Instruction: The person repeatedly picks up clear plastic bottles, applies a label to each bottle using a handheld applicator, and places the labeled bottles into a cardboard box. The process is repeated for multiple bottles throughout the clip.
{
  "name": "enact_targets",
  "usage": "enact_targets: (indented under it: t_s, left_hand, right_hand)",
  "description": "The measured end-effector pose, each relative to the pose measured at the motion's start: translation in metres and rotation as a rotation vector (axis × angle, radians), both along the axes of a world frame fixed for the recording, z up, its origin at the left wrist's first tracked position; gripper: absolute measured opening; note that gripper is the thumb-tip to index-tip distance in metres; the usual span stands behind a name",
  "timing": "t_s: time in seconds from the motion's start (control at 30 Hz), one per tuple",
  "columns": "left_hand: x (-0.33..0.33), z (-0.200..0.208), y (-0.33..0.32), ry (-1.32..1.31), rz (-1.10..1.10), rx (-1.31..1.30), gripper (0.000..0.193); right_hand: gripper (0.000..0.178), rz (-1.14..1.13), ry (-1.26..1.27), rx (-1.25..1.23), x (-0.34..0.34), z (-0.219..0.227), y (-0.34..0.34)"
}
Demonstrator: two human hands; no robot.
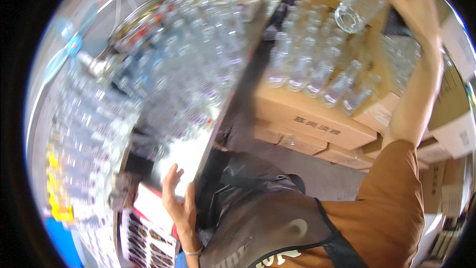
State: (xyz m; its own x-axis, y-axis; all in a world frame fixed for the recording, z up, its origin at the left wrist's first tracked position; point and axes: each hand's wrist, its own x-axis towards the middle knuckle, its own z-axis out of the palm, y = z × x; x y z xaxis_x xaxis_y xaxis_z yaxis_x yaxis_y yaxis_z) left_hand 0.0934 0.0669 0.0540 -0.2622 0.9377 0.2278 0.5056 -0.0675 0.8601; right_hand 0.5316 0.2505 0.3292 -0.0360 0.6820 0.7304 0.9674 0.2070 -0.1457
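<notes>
In the head view, the right hand (414, 7) gripped a clear glass bottle (359, 7) at the upper right of the frame, its base turned toward the camera, above rows of bottles (317, 77) standing on cardboard boxes (312, 119). It looked rigid, smooth and breakable, best held around the body. The left hand (178, 201), lower centre-left, rested open-fingered on the table edge (210, 136), holding nothing.

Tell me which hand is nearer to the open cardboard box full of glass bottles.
Right. The right hand is raised just above the cardboard box, holding a glass bottle. The left hand rests on the metal table edge, well off to the box's left.
</notes>
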Motion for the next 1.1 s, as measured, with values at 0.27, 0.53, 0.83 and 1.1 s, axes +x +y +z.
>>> enact_targets:
  t_s: [0.27, 0.53, 0.83, 1.1]
  left_hand:
    - [-0.048, 0.039, -0.018, -0.053, -0.144, 0.283, 0.088]
    - [-0.086, 0.011, -0.069, -0.486, 0.322, 0.167, 0.069]
    - [-0.094, -0.028, -0.071, -0.646, 0.612, 0.121, 0.065]
    - [-0.098, -0.030, -0.090, -0.374, 0.591, 0.068, 0.055]
  right_hand:
    - [0.038, 1.175, 0.315, -0.497, -0.231, -0.084, -0.033]
    - [0.052, 1.663, 0.648, -0.969, -0.448, -0.204, -0.045]
    - [0.056, 1.547, 0.346, -1.002, -0.415, -0.296, -0.113]
    - [0.049, 1.530, 0.357, -1.243, -0.435, -0.322, -0.095]
